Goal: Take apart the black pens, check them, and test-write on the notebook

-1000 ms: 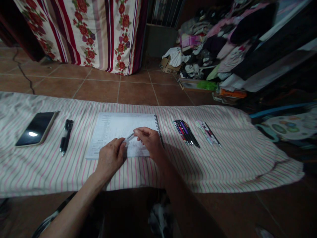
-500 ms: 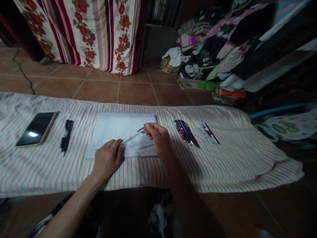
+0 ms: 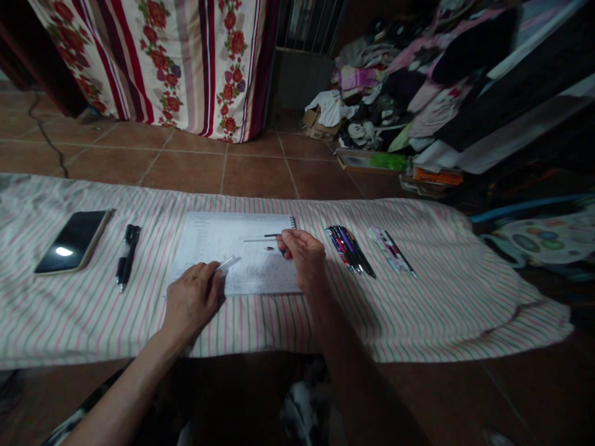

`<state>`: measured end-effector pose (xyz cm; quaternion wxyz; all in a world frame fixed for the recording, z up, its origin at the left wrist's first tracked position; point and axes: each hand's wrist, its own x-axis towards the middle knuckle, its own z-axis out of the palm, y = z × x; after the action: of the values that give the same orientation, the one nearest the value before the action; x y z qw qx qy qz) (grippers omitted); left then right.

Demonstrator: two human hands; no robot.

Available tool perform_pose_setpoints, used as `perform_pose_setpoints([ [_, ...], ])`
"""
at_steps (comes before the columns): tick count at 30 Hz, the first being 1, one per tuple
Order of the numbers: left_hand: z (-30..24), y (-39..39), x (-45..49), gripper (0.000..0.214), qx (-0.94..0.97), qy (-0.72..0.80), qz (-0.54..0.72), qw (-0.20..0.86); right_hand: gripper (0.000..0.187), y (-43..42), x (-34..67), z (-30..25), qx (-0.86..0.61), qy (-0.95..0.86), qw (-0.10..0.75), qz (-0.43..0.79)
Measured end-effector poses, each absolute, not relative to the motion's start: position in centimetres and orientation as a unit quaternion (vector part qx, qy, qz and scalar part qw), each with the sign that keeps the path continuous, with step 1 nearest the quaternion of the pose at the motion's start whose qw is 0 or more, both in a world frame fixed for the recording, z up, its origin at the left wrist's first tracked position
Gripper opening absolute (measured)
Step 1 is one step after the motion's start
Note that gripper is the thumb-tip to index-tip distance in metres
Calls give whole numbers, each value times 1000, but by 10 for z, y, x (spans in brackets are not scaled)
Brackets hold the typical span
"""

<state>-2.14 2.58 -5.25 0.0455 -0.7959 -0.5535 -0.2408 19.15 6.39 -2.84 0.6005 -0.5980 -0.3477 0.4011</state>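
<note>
Over a spiral notebook lying flat, my left hand is closed on a clear pen barrel that points up to the right. My right hand pinches a thin pen refill, its dark end near the fingers and its pale end toward the left. The barrel and the refill are apart. Below the refill, a small black piece shows on the page; I cannot make out what it is. Something dark also sits under my right fingers, mostly hidden.
Two black pens and a phone lie on the left of the striped cloth. To the right are a bunch of dark pens and a smaller group of pens. A clothes pile stands beyond.
The refill has come out of the clear barrel. My right hand has moved slightly right with the refill, while my left has drawn back left with the barrel.
</note>
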Motion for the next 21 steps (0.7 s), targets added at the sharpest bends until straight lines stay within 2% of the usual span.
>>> perform_pose_setpoints([
  [6, -51, 26, -21, 30, -794, -559, -237, 40, 20, 63, 174, -41, -576, -412, 578, 406],
  [11, -50, 28, -21, 32, -790, -561, -242, 46, 16, 60, 169, -48, -595, -461, 523, 400],
  [16, -50, 29, -22, 30, -794, -548, -259, 43, 9, 54, 172, -46, -651, -581, 412, 262],
  [21, -50, 32, -22, 24, -810, -509, -290, 40, 11, 48, 171, -45, -664, -667, 303, 150],
])
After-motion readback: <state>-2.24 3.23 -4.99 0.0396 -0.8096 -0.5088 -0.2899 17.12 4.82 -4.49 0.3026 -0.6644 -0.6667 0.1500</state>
